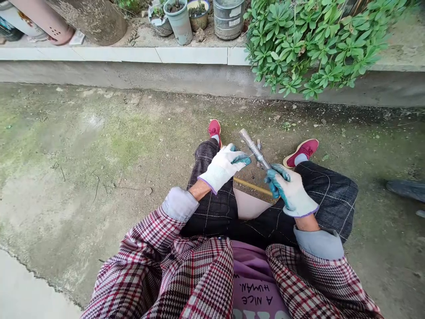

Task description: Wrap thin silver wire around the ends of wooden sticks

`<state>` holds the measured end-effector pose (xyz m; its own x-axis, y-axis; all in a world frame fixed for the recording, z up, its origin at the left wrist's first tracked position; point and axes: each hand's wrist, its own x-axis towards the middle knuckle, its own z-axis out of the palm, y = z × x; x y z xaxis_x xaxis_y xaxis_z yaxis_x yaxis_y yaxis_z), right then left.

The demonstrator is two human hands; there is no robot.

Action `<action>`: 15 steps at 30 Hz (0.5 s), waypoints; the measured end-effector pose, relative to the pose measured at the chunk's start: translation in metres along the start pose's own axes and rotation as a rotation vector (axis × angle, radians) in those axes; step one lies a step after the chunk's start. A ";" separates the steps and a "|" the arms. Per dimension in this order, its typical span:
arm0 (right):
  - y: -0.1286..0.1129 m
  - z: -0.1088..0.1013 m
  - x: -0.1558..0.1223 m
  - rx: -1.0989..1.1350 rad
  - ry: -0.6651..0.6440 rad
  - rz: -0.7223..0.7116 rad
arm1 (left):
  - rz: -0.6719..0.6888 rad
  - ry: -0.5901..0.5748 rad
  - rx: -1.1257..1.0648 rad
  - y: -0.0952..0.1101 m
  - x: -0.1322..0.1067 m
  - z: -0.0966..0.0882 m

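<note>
Two plaid sleeves [149, 261] in red, white and black sit nearest the camera, with grey cuffs turned back, over dark checked trousers [212, 208]. Both hands wear white knit gloves with teal rubbery fingers.

The metal rod [255, 149] is held up between the knees, just beyond both hands. It is slim, round and dull grey, with a ribbed or threaded band at mid-length. Its long axis slants from its near end, low and to the right, up to a far end high and to the left.

The right hand [292, 190] is clamped around the rod's near end, fingers wrapped tight. The left hand [223, 167] lies left of the rod's middle, with its fingertips [241, 159] curled toward the shaft. They are just beside it, and I cannot tell whether they grip it or only touch. So the right hand bears the rod and the left comes in from the side.

Below the rod, a thin yellow stick [250, 185] crosses behind a pale beige panel [247, 204].

Beyond the rod's far end are two red shoes [303, 150] on mossy, gritty concrete ground [99, 146]. Farther off a white-tiled ledge [133, 54] carries small pots [181, 20], a metal bucket [229, 17] and a leafy plant [315, 40] spilling over.
</note>
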<state>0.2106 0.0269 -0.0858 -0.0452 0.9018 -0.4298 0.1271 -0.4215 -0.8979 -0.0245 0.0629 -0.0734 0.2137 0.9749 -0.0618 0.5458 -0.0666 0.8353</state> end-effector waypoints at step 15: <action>-0.038 -0.051 0.001 -0.046 -0.589 -0.039 | -0.314 -0.396 -0.740 -0.012 -0.006 0.026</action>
<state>0.2565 0.0488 -0.0477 -0.5914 0.7061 -0.3893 0.1568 -0.3729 -0.9145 -0.0113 0.0524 -0.0978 0.4816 0.7711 -0.4165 -0.0070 0.4787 0.8780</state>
